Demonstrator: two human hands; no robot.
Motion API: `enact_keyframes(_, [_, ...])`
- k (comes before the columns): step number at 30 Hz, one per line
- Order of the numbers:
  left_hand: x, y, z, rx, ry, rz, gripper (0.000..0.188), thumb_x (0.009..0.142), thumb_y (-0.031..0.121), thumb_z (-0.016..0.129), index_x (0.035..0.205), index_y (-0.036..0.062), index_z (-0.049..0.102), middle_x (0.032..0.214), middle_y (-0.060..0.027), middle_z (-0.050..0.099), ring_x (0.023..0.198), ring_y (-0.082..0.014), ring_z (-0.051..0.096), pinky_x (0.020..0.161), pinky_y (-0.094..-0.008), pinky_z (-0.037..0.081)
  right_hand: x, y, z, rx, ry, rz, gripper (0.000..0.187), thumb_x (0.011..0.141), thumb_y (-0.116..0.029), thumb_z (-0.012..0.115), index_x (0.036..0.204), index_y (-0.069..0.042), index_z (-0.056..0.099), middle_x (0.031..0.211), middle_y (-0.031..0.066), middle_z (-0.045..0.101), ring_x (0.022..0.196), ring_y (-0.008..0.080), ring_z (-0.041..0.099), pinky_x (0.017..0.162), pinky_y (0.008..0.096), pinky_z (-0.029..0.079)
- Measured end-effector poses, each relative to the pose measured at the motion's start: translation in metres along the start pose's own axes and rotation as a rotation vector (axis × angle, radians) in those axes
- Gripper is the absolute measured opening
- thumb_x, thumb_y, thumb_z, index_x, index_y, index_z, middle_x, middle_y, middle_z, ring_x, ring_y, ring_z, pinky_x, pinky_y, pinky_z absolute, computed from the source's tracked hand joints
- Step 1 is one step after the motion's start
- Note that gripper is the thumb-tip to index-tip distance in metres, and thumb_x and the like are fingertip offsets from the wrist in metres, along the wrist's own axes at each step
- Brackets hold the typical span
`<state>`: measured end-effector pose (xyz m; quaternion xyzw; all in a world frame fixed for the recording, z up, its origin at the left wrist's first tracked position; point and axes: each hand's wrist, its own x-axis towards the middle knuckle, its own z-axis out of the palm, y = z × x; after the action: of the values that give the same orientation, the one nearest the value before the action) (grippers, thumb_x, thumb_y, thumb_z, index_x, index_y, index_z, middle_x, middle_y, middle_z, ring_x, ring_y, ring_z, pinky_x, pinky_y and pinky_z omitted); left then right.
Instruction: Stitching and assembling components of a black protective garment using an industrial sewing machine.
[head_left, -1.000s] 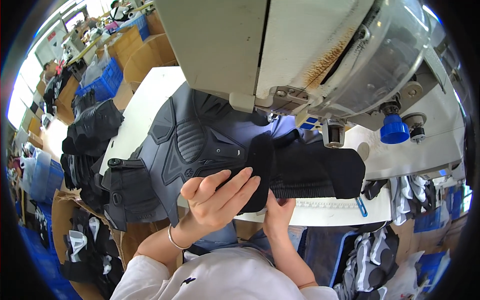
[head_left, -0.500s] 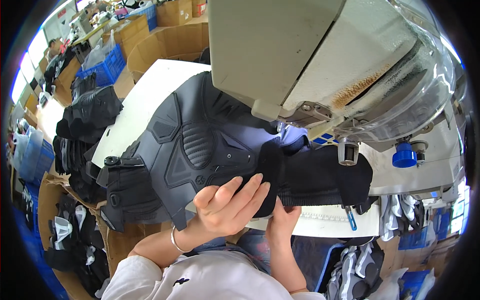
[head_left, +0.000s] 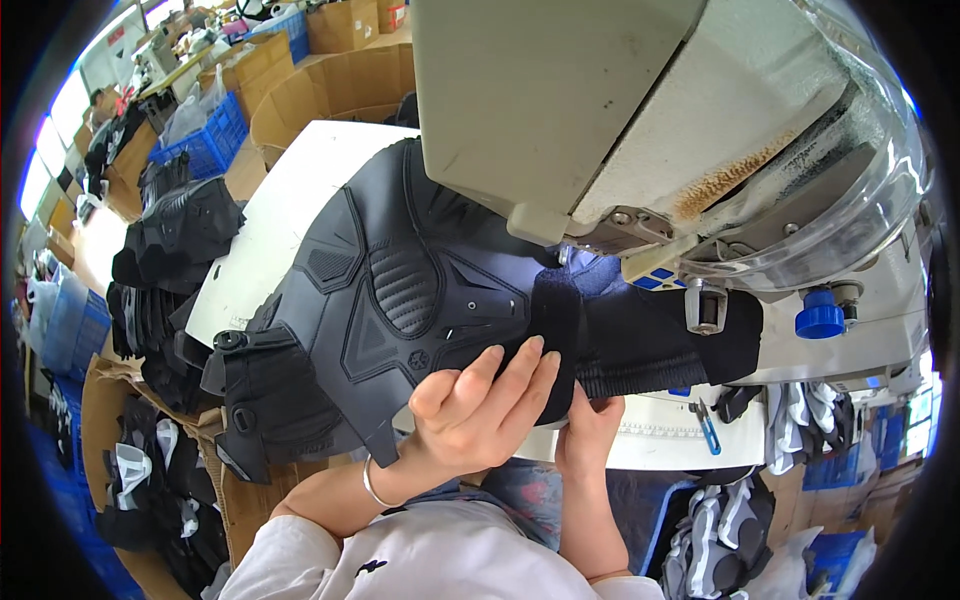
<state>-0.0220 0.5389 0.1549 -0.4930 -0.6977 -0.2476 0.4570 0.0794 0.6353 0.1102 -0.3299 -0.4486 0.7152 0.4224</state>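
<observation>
A dark moulded body protector (head_left: pixel 385 330) lies on a white table under a sewing machine head (head_left: pixel 590 110). A black ribbed fabric panel (head_left: pixel 660 335) extends from its right side, below the machine. My left hand (head_left: pixel 485 405) has its fingers laid over the near edge of the black fabric, its thumb hidden behind it. Just to the right, my right hand (head_left: pixel 590 430) pinches the near edge of the fabric between thumb and fingers. The machine head hides the needle area. Straps with buckles (head_left: pixel 232 342) hang at the protector's left side.
Similar dark pieces (head_left: pixel 180 230) are stacked left of the table (head_left: pixel 265 210). Below them stands a cardboard box (head_left: pixel 100 375) of parts. Small blue-handled snips (head_left: pixel 708 430) lie by a printed ruler strip. Grey and white parts (head_left: pixel 715 535) are at lower right. A clear guard (head_left: pixel 890 190) covers the machine's side.
The body protector and its fabric panel have shifted slightly to the right, both hands moving along with them. The fingers keep the same hold. The whole view has also moved a little.
</observation>
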Motion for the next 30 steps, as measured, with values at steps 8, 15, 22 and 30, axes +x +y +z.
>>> enact_keyframes(8, [0.019, 0.005, -0.006, -0.154, -0.123, -0.113, 0.019, 0.070, 0.014, 0.063, 0.087, 0.0111, 0.072, 0.096, -0.0016, 0.069, 0.092, -0.0183, 0.064, 0.087, -0.0323, 0.035, -0.001, 0.011, 0.014, 0.030, 0.030, 0.005, 0.028, 0.083, 0.001, 0.067, 0.109, 0.002, 0.056, 0.100, 0.0068, 0.064, 0.089, 0.0118, 0.060, 0.080, 0.0253, 0.048])
enact_keyframes(15, [0.063, -0.024, -0.005, -0.583, -0.066, -0.624, 0.013, 0.068, 0.009, 0.073, 0.080, 0.0086, 0.071, 0.077, -0.0043, 0.069, 0.065, -0.0208, 0.062, 0.066, -0.0323, 0.043, -0.005, 0.021, 0.021, 0.018, 0.079, -0.080, 0.019, 0.080, 0.001, 0.068, 0.098, 0.002, 0.061, 0.093, 0.0043, 0.064, 0.081, 0.0101, 0.057, 0.075, 0.0244, 0.046])
enact_keyframes(22, [0.029, -0.006, -0.006, -0.281, -0.060, -0.136, 0.013, 0.073, 0.011, 0.064, 0.084, 0.0122, 0.070, 0.091, -0.0007, 0.072, 0.087, -0.0165, 0.067, 0.092, -0.0311, 0.033, -0.006, 0.007, 0.023, 0.149, 0.006, 0.039, 0.022, 0.082, 0.002, 0.067, 0.103, 0.001, 0.059, 0.094, 0.0046, 0.064, 0.082, 0.0093, 0.059, 0.074, 0.0229, 0.047])
enact_keyframes(30, [0.013, 0.005, -0.003, -0.145, -0.087, 0.015, 0.015, 0.076, 0.016, 0.063, 0.089, 0.0141, 0.070, 0.097, 0.0000, 0.071, 0.093, -0.0180, 0.066, 0.089, -0.0313, 0.028, -0.005, 0.020, 0.020, 0.115, 0.033, 0.013, 0.026, 0.083, 0.000, 0.066, 0.107, 0.001, 0.057, 0.100, 0.0062, 0.065, 0.087, 0.0111, 0.061, 0.078, 0.0255, 0.050])
